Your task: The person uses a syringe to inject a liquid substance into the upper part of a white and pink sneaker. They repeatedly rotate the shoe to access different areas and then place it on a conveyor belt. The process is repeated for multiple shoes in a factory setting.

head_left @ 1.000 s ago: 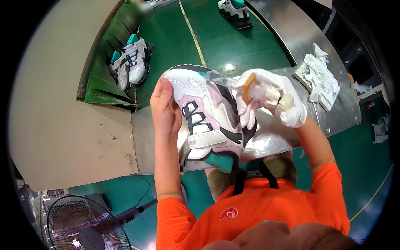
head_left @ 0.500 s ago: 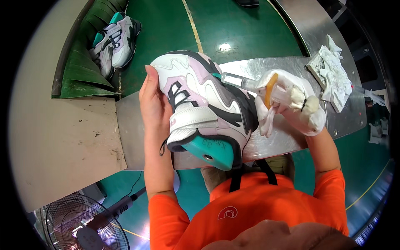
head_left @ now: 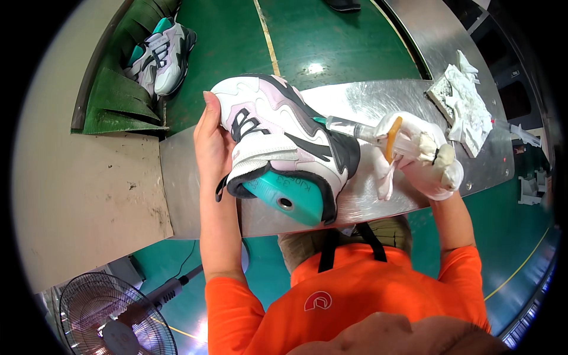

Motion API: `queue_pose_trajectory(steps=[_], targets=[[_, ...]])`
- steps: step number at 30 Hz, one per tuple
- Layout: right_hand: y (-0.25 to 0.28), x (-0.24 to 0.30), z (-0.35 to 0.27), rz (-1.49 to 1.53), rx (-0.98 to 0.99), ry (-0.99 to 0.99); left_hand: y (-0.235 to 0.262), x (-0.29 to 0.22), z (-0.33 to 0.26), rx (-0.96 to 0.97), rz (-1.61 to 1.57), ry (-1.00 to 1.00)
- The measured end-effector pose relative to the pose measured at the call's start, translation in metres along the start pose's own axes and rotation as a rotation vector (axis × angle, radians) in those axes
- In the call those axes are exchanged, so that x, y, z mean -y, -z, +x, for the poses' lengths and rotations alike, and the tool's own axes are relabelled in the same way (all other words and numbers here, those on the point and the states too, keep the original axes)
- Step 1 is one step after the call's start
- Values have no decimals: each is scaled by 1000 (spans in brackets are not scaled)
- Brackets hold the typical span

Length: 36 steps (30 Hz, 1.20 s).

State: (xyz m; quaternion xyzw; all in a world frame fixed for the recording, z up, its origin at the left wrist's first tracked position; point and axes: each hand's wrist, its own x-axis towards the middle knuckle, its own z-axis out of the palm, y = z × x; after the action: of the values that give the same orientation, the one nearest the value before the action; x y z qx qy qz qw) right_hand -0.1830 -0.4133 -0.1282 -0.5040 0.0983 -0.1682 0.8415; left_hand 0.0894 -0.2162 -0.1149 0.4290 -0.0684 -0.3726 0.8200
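Observation:
A white, lilac and black sneaker (head_left: pixel 278 127) with a teal shoe last (head_left: pixel 296 198) inside is tilted over the metal ledge. My bare left hand (head_left: pixel 213 139) grips it along its left side near the toe; most of those fingers are hidden under the shoe. In a white glove, my right hand (head_left: pixel 417 157) is closed round a clear syringe (head_left: pixel 355 129) with an amber flange. The syringe's green tip meets or nearly meets the shoe's side, just above the dark sole edge. I cannot tell whether they touch.
On the green conveyor belt (head_left: pixel 236 47), two similar sneakers (head_left: pixel 173 59) sit by green flaps (head_left: pixel 109 106) at the far left. Crumpled white cloths (head_left: pixel 470 109) lie on a block at right. A fan (head_left: pixel 118 313) stands lower left, beside the beige panel (head_left: pixel 89 195).
The shoe has rolled in my left hand, its opening rising a little. The syringe tip has shifted right and slightly nearer, along the shoe's side toward the heel.

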Motion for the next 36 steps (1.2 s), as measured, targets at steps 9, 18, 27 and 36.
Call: queue_pose_trajectory(steps=[9, 18, 27, 36], targets=[[6, -6, -2, 177, 131, 98, 9, 6, 6, -18, -30, -36], [23, 18, -45, -78, -200, 313, -14, -14, 46, 2, 81, -216], [36, -10, -69, -735, -751, 306, 114, -100, 168, -714, 372, -503], [27, -5, -85, -763, -596, 392, -30, -102, 175, -553, 2399, -693]])
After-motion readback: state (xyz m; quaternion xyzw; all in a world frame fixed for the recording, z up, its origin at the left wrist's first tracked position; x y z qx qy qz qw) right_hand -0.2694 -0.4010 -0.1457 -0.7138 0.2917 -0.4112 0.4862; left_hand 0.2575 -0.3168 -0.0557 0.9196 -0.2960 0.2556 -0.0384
